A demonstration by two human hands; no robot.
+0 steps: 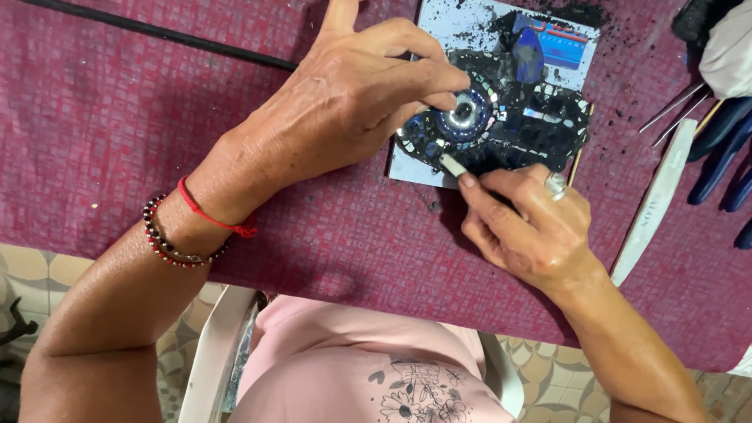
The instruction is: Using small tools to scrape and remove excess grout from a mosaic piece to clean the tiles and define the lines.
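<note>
A dark mosaic piece (540,129) made of shiny disc shards lies on a pale card (462,23) on the maroon tablecloth (117,117). My left hand (352,102) rests over the piece's left part, fingertips pressing beside the silvery round hub (466,112). My right hand (533,223) sits at the piece's near edge and pinches a small white stick-like tool (453,166) whose tip touches the shards. A ring shows on that hand.
A long white file (654,200) lies to the right, thin metal tools (674,110) beyond it. Blue glove fingers (721,153) reach in at the right edge. A black cable (157,33) crosses the top left. Black crumbs scatter around the card.
</note>
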